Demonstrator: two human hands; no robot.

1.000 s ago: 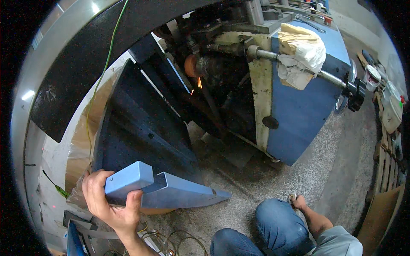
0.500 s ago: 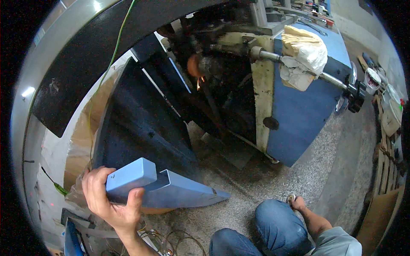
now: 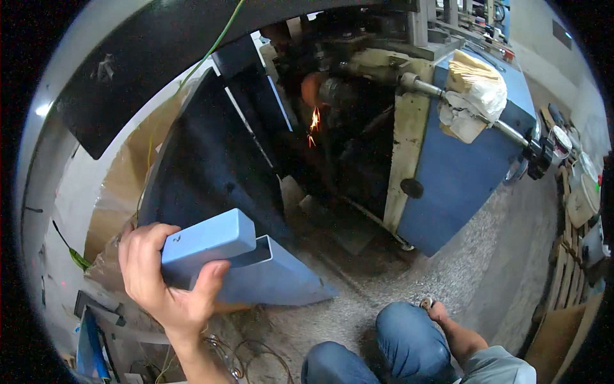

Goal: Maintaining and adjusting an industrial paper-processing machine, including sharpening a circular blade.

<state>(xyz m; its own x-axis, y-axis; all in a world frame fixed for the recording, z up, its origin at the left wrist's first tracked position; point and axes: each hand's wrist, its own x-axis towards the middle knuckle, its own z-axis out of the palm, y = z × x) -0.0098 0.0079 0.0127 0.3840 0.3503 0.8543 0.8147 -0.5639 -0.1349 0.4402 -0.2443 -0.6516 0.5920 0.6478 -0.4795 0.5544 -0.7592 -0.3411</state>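
While our left hand (image 3: 167, 281) grips the near left end of a long blue rectangular block (image 3: 206, 240), its fingers curl over the top edge and the thumb presses up from below, closed firmly around it; the block lies tilted, its far end pointing right and resting against a blue folded sheet-metal panel (image 3: 268, 281) whose pointed corner reaches out over the speckled grey concrete floor (image 3: 448, 269); behind the block stands a tall dark blue metal guard plate (image 3: 204, 166), its upper edge slanting from near left to far right, and a thin green wire (image 3: 211, 51) runs up past it; to the right of that plate a dark recess opens into the machine, where orange sparks (image 3: 313, 125) fall beside a rusty round part; the blue and cream machine housing (image 3: 460, 173) closes that recess on the right, its lower corner hanging just above the floor; a steel lever bar (image 3: 511, 131) juts off its top, draped with a cream cloth rag (image 3: 476, 93); our right hand (image 3: 438, 312) lies low beside our blue-trousered knee (image 3: 409, 339), and we cannot tell how its fingers are set; open floor lies between knee, housing and panel tip; wooden pallets (image 3: 563, 281) line the far right edge.
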